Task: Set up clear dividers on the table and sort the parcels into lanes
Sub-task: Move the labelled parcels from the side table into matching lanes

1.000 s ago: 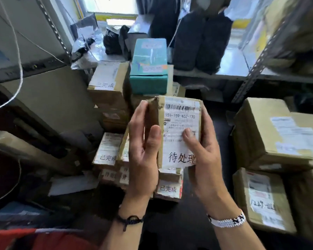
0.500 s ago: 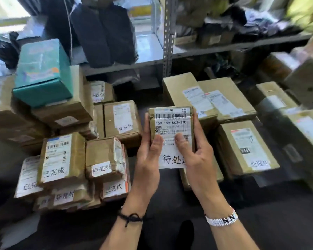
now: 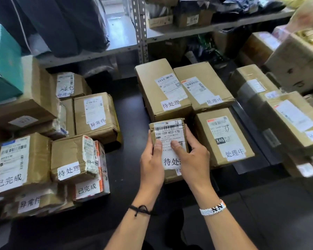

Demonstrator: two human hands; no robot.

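Lowered since the earlier frame, the parcel [image 3: 168, 130], labelled "159-159-K02-170" and "待处理", is held over the dark worktop [image 3: 130, 159], in front of the rear box [image 3: 163, 91] marked "待处理" and beside the X46 box [image 3: 222, 139] marked "处理中". Left hand [image 3: 151, 165] and right hand [image 3: 193, 159] grip it, fingers [image 3: 177, 145] curled round its edges.

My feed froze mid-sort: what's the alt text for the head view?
The left hand and right hand together grip a small brown parcel, its label reading 159-159-K02-170, over a black table. Stacked labelled parcels sit to the left and larger boxes to the right, with metal shelving behind.
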